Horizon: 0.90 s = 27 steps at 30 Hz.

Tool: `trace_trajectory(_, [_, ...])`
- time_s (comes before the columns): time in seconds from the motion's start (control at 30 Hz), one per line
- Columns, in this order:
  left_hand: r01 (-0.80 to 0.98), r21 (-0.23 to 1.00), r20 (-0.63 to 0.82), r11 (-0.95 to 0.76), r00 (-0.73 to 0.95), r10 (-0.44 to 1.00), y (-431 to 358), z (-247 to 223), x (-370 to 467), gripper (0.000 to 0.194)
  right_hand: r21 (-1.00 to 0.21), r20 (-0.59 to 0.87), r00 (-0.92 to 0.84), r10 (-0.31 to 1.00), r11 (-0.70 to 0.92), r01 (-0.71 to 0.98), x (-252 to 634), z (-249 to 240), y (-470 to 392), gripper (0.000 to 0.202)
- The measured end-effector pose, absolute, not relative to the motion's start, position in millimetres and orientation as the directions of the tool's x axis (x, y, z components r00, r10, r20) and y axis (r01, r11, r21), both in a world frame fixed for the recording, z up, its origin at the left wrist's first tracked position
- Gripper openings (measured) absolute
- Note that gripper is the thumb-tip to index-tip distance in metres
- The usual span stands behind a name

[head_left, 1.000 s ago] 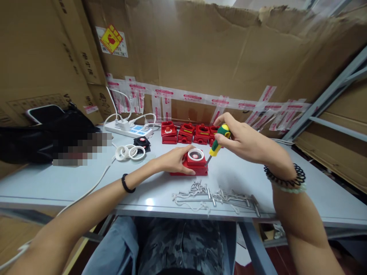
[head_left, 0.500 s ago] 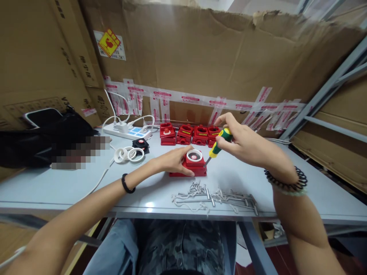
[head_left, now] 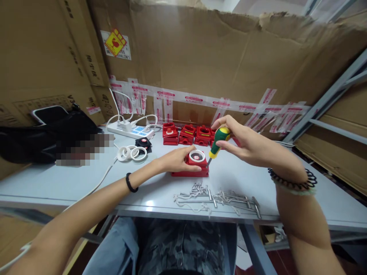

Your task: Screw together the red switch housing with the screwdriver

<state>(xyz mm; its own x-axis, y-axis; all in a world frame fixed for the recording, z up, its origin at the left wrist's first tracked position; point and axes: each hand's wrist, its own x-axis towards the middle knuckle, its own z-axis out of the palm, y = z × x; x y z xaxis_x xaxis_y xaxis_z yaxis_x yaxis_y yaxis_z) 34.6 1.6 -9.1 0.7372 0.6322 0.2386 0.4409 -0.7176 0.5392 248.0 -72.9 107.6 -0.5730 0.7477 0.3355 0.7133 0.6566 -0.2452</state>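
Note:
A red box-shaped housing (head_left: 189,173) with a white ring (head_left: 197,156) on its top rests on the table in front of me. My left hand (head_left: 179,159) grips its left side, thumb along the front. In my right hand (head_left: 236,139) is a screwdriver (head_left: 220,140) with a green and yellow handle. Its shaft slants down to the housing's right front corner, where the tip meets the edge; any screw there is too small to make out. Nearer to me lies a pile of small screws (head_left: 198,188), beside metal T-bars (head_left: 252,204) tangled with white string.
Several red housings (head_left: 187,133) line the back of the table. White rings (head_left: 139,153), black square pieces (head_left: 143,143) and a power strip (head_left: 133,131) with white cables are on the left. A black bag (head_left: 54,133) with a phone lies further left. Cardboard (head_left: 195,57) walls the back.
The screwdriver now stands steeper, with its handle turned in my right hand's fingers. My left thumb reaches further right along the housing. The whole view has shifted slightly.

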Motion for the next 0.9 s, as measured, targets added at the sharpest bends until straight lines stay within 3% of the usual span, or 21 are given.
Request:
trace_trajectory(0.1, [0.429,0.548,0.254,-0.718,0.733,0.631,1,-9,34,0.052,-0.257,0.313,-0.573,0.758,0.648,0.717,244,107,-73,0.020])
trace_trajectory(0.3, [0.448,0.546,0.241,-0.708,0.725,0.645,0,-8,35,0.050,-0.236,0.525,-0.343,0.779,0.521,0.820,231,94,-56,0.012])
trace_trajectory(0.37, [0.452,0.542,0.243,-0.708,0.723,0.647,0,-8,35,0.050,-0.264,0.509,-0.370,0.777,0.550,0.793,232,93,-54,0.011])
trace_trajectory(0.47, [0.443,0.544,0.247,-0.713,0.727,0.641,0,-9,34,0.050,-0.282,0.471,-0.409,0.782,0.573,0.770,234,94,-58,0.029])
trace_trajectory(0.63, [0.456,0.546,0.241,-0.703,0.718,0.653,0,-9,34,0.050,-0.214,0.521,-0.276,0.808,0.437,0.874,231,93,-62,0.016])
trace_trajectory(0.9, [0.438,0.548,0.245,-0.713,0.731,0.637,1,-10,34,0.049,-0.280,0.493,-0.428,0.758,0.603,0.747,232,97,-65,0.029])
